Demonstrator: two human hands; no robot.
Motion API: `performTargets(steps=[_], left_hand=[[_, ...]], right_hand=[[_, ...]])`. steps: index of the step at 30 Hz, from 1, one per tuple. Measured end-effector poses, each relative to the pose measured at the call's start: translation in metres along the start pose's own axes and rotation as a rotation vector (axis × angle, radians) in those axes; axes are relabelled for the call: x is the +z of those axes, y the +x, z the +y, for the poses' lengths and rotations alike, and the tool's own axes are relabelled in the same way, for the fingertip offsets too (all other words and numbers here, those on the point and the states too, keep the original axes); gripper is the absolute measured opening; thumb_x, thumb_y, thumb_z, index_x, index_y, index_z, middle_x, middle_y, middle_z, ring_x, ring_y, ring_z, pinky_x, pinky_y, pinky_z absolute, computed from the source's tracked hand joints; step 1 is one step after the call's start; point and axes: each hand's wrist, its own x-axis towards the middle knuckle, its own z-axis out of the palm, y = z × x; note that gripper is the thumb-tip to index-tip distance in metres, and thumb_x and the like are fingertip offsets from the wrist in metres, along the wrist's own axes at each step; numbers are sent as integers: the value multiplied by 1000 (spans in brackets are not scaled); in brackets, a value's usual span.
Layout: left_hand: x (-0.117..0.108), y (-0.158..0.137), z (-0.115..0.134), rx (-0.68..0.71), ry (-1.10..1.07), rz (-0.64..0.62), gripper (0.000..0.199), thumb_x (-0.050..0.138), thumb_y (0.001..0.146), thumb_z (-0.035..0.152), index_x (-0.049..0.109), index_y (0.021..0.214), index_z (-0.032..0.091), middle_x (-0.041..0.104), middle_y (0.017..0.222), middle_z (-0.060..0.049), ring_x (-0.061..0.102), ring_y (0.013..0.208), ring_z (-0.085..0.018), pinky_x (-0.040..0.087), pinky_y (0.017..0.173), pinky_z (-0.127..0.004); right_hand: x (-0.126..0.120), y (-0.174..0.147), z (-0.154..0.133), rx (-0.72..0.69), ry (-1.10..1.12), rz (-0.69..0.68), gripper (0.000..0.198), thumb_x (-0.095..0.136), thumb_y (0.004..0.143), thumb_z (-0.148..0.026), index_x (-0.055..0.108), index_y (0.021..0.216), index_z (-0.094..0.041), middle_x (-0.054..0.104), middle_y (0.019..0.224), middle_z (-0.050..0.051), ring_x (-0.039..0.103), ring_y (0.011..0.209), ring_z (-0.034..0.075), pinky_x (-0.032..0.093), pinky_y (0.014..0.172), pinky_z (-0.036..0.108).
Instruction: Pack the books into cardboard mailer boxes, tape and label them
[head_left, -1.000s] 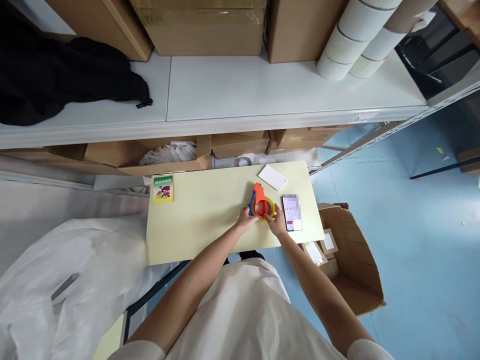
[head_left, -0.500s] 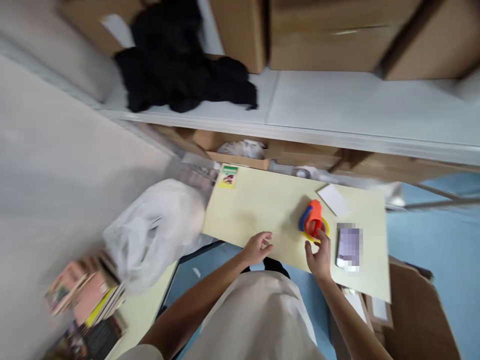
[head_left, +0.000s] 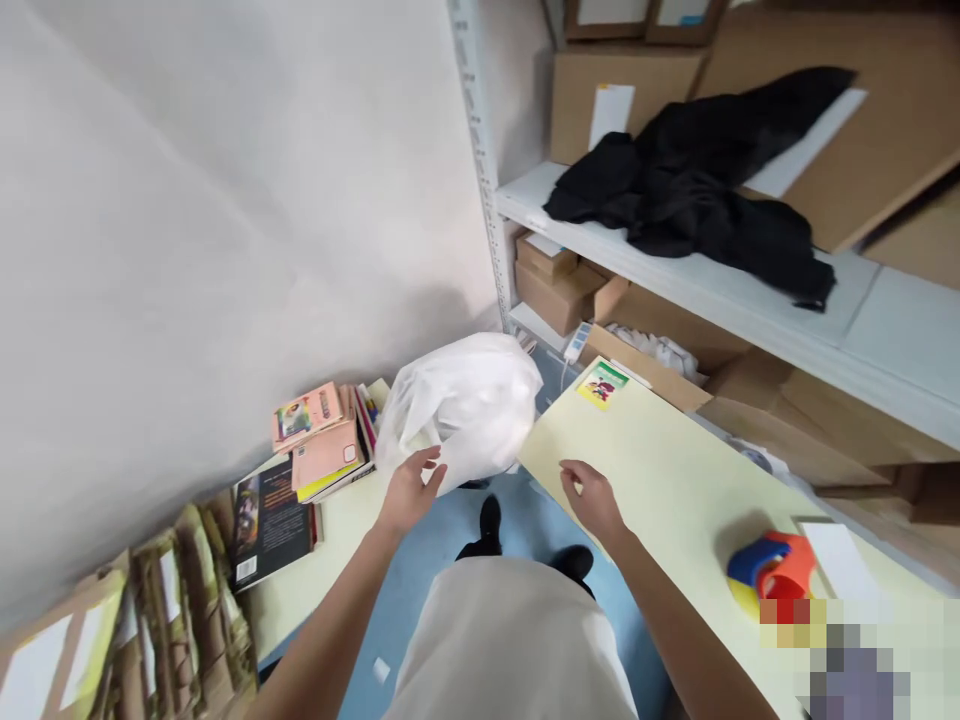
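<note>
My left hand (head_left: 411, 490) is raised in front of a bulging white plastic bag (head_left: 465, 395), fingers apart and nothing held. It overlaps the bag's lower edge, and I cannot tell whether they touch. Over the near edge of the pale yellow table (head_left: 660, 470) is my right hand (head_left: 594, 497), its fingers loosely curved and nothing visible in them. A small green and yellow picture card (head_left: 602, 384) lies at the table's far left corner. Farther right on that table is an orange, blue and yellow plastic object (head_left: 772, 570) with a round opening, beside a white card (head_left: 836, 560).
Pink books (head_left: 322, 430) and a black book (head_left: 274, 520) lie on a second pale surface at left, near worn paper-wrapped bundles (head_left: 187, 600). A metal shelf (head_left: 862, 310) with black cloth (head_left: 697, 190) and cardboard boxes (head_left: 555, 290) stands behind. A pixelated patch covers the lower right.
The view has swung left, bringing the bag and books to the middle. My right hand has moved away from the orange, blue and yellow object; my left hand is now at the bag.
</note>
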Motion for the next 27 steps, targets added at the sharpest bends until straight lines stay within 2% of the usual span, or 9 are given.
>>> performTargets(steps=[4,7,10,14,16,19,21,25,27], left_hand=[[-29,35,-58,-86,185,100,34,53,79,34,61,107,17,67,105,-13,65,90,-26,49,82,-37],[-32,61,-84,-180,291,69,42,59,75,35,58,112,14,65,108,-18,62,99,-31,46,86,-39],[-25,84,-96,-243,221,-20,48,64,71,30,56,114,13,67,103,-18,62,99,-32,45,85,-39],[-19,98,-103,-277,-7,-18,20,64,66,19,63,87,18,67,76,-9,63,85,-27,45,80,-35],[-22,98,-103,-272,-204,-36,7,62,69,25,62,74,19,64,68,-5,62,75,-23,46,72,-31],[-31,92,-98,-320,-744,-80,20,62,71,37,61,78,18,64,67,-1,58,60,-16,45,58,-27],[-38,88,-89,-356,-1040,-68,29,66,69,40,60,86,17,66,73,-2,59,59,-15,45,56,-26],[-48,82,-66,-396,-1293,-28,38,69,67,34,58,100,19,70,92,-5,66,78,-18,51,68,-29],[-51,81,-55,-412,-1342,-10,39,67,70,31,57,106,21,69,101,-6,66,88,-19,53,75,-31]], right_hand=[[56,63,-76,-231,-140,-161,27,46,85,-21,64,104,-23,67,100,7,60,96,23,48,87,40],[99,101,-117,-289,-228,-284,23,49,84,-16,65,98,-21,65,99,7,59,97,22,47,88,38],[141,125,-138,-266,-264,-425,22,52,82,-11,65,97,-19,65,98,7,60,94,20,47,86,35],[177,135,-145,-253,-296,-534,45,58,75,-5,58,118,-20,59,116,10,59,103,22,47,87,35],[182,135,-150,-242,-271,-536,53,60,76,-8,52,127,-22,58,121,10,60,101,21,46,88,36],[176,131,-163,-154,-147,-513,58,63,79,-27,45,134,-25,59,121,9,64,86,18,49,85,37],[167,124,-174,-140,-71,-484,73,67,75,-41,37,139,-26,54,129,10,63,93,20,49,86,37],[152,100,-187,-295,-126,-458,106,79,55,-52,28,144,-26,17,154,13,47,123,33,46,93,46],[146,89,-187,-364,-174,-438,93,78,61,-43,34,142,-26,8,156,12,47,124,33,48,91,46]])
